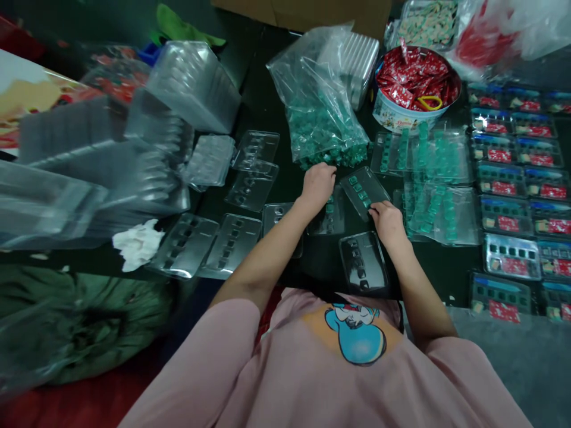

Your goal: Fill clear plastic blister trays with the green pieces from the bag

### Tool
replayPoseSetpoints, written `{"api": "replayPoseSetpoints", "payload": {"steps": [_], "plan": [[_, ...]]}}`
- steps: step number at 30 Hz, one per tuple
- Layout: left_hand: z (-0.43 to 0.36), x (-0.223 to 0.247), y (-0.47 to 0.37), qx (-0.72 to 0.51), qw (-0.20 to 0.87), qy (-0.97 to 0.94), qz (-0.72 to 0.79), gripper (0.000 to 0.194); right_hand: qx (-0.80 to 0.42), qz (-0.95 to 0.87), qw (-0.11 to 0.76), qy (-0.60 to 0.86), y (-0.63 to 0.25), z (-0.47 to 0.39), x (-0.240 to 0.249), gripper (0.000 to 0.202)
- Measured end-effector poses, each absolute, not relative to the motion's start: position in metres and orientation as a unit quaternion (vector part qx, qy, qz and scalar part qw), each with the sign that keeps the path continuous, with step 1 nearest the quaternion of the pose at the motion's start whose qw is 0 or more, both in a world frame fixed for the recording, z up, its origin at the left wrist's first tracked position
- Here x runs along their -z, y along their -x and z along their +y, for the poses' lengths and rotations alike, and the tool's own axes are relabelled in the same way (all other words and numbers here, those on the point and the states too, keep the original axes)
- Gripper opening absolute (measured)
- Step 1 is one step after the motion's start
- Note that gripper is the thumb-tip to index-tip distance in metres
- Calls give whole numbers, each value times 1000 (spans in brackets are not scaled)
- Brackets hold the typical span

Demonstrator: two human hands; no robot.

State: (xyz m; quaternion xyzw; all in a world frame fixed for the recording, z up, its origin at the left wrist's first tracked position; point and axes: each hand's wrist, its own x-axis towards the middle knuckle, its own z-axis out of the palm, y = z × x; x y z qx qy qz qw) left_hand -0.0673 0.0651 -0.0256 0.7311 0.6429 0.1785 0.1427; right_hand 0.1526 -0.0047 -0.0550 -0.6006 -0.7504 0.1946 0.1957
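My left hand [319,181] is at the near edge of a heap of small green translucent pieces [345,156], which spill from a clear plastic bag [314,71]. Its fingers are curled together, and what they hold, if anything, is hidden. With its fingers closed on the near edge, my right hand [388,221] holds a clear plastic blister tray [373,183], tilted, with a row of green pieces in it. Another tray with some green pieces [329,208] lies between my forearms. Nearest my body is a clear tray [362,261] with a row of square hollows.
Several flat clear trays [232,241] lie to the left, before tall stacks of trays [102,154] and a crumpled white tissue [137,244]. At right are filled trays [439,154], a round tin [395,116] of red packets, and rows of packed trays [511,258].
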Motion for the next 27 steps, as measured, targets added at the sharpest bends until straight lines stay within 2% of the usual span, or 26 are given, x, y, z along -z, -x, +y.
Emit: {"api": "replayPoseSetpoints", "payload": {"steps": [5,10,14,18,20,23,27], "plan": [[92,38,72,-118,110,-738,655,22,-192,-741,217,605,-155,-8,57,25],[89,44,69,-131,118,-728,663,30,-198,-730,237,610,-155,-11,51,29],[83,42,76,-145,138,-727,656,26,-184,-730,241,612,-154,-12,41,28],[75,33,83,-217,146,-709,655,20,-150,-713,312,610,-142,-12,27,25],[66,25,82,-283,168,-675,661,16,-187,-698,354,594,-130,-9,20,25],[44,15,75,-367,233,-626,647,11,-309,-656,410,553,-108,0,14,25],[14,12,65,-422,313,-591,612,13,-430,-590,440,523,-84,16,20,25]]}}
